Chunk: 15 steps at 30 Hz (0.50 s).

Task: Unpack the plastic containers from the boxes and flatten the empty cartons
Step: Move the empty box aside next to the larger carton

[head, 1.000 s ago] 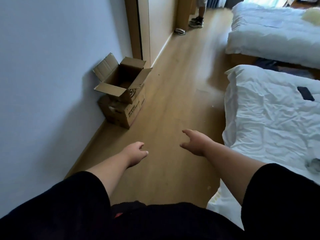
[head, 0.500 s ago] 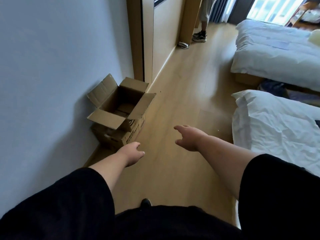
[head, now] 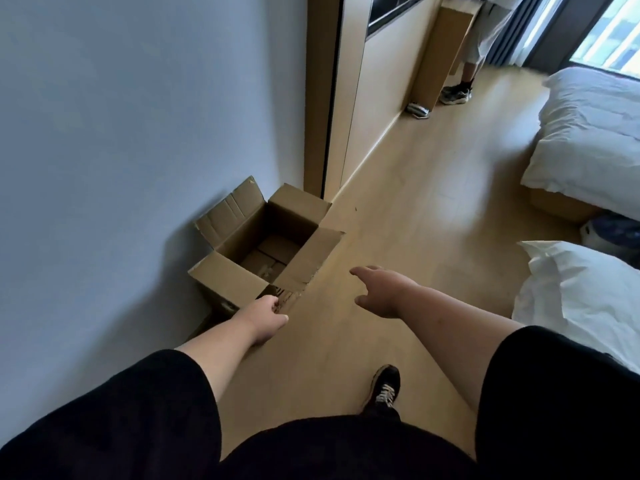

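Carton: open cardboard box (head: 266, 244) on the wooden floor (head: 408, 216), against the grey wall (head: 121, 150), just short of the door frame (head: 322, 98). All four flaps stand out; brown flat shapes show at the bottom, contents unclear. It seems to sit on a second box, mostly hidden.
Left hand (head: 265, 317): at the near flap's corner, fingers loosely curled, nothing gripped; contact with the flap cannot be told.
Right hand (head: 381, 292): above bare floor, right of the box, fingers spread and relaxed, holding nothing.
Own foot: dark sneaker (head: 384, 389) on the floor, near edge.
Around: two white-covered beds (head: 588, 133) along the right edge; another person's legs (head: 467, 64) at the far end by a tall carton.
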Available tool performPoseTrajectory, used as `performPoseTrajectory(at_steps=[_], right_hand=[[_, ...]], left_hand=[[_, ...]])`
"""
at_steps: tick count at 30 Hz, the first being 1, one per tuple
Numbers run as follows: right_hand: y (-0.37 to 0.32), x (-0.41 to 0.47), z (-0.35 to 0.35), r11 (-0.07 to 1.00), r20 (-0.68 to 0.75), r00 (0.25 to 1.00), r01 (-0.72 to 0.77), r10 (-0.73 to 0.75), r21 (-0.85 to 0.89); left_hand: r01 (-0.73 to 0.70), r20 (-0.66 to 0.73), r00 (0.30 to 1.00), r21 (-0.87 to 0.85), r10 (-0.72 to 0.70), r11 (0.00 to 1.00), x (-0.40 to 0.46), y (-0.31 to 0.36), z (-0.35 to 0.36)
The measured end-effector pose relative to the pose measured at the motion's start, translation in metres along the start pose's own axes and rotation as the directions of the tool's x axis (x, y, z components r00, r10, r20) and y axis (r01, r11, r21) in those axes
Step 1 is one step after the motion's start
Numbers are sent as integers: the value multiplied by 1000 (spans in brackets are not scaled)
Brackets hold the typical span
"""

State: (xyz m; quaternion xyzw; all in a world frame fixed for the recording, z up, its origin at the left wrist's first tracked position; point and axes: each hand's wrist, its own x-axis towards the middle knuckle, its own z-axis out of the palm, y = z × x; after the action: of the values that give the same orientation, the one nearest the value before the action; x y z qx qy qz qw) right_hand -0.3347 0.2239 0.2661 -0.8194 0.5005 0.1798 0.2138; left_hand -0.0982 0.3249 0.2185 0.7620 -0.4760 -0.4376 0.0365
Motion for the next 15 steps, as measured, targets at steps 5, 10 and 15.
performPoseTrajectory(at_steps=[5,10,15], right_hand=[[36,80,-35,992,20,993,121,-120,-39],[78,157,-86,979,58,978,202,-201,-16],[102,222,-117,952,148,951,289,-273,-98]], left_hand=[[123,-51,990,-80,-128,989,51,30,-9],[305,-46,947,-175,-317,936,86,60,-10],[377,-48,911,-308,-411,873,114,92,-8]])
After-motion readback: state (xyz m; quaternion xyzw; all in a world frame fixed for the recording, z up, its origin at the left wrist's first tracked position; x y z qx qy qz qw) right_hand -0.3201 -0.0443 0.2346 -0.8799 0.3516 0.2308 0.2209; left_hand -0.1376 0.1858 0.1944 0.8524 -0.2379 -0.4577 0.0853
